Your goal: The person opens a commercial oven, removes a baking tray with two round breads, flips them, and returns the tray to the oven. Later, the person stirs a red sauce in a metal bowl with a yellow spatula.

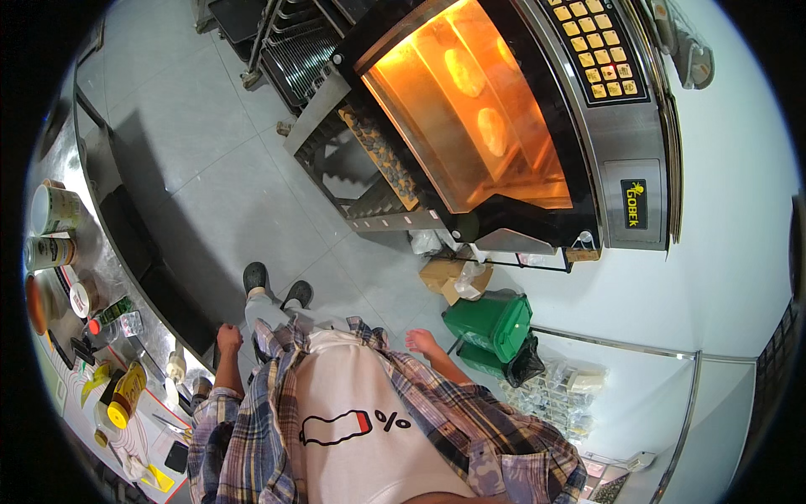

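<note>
My left hand (229, 340) hangs at my side near the edge of a metal worktable (170, 327). Its fingers look curled, and its palm is hidden. On my other side, my right hand (420, 341) hangs with loosely bent fingers apart and nothing visible in it. A green lidded bin (491, 324) stands just beyond that hand. Ahead of me is a lit deck oven (466, 164), its glass door closed. Behind the glass sit pale oval loaves (492, 132). A keypad panel (598, 50) is on the oven's front.
Under the oven, a metal rack (393, 220) holds a tray of dark pieces (381, 157). A cardboard box (441, 277) lies on the floor near the bin. Jars (55, 211), a yellow bottle (129, 394), scissors (173, 425) and a phone (177, 457) crowd the worktable. Wire racks (299, 57) stand beside the oven.
</note>
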The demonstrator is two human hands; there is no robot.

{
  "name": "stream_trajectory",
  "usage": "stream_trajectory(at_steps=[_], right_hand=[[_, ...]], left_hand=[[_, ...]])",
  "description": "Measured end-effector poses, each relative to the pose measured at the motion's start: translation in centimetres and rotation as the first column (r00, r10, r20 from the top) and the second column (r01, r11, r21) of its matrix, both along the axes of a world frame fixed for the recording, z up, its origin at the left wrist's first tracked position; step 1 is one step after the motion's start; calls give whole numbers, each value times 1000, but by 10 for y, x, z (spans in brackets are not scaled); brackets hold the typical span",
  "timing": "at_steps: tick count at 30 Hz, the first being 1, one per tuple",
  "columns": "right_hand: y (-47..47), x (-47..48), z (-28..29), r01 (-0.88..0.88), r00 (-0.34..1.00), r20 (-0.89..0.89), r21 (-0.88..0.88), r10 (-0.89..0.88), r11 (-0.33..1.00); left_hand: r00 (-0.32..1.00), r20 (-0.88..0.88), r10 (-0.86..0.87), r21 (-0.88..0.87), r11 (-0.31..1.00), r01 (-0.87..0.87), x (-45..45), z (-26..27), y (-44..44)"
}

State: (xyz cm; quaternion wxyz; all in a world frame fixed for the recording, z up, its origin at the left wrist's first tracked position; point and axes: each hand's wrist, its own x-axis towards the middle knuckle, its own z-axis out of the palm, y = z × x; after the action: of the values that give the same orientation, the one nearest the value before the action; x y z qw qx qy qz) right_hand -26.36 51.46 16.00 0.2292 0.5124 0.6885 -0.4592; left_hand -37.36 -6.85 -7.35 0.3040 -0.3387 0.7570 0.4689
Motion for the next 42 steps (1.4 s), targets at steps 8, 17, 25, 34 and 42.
stream_trajectory(at_steps=[8,17,25,34,42], right_hand=[[4,-8,-5,-12,1000,-1,-26,12,1000],[-6,-21,1,-25,999,30,-20,25,1000],[0,-27,-4,-25,999,33,-14,25,1000],[33,-15,-16,-111,981,-178,-154,83,982],[-15,-33,-10,-793,607,132,43,784,607]], left_hand=[[1000,4,-15,10,1000,15,-6,22,8],[999,-30,21,-5,1000,-21,8,5,1],[1000,8,2,-24,1000,-2,-6,44,6],[987,-122,-109,-156,984,89,27,6,14],[997,62,47,-132,990,-38,-4,95,11]])
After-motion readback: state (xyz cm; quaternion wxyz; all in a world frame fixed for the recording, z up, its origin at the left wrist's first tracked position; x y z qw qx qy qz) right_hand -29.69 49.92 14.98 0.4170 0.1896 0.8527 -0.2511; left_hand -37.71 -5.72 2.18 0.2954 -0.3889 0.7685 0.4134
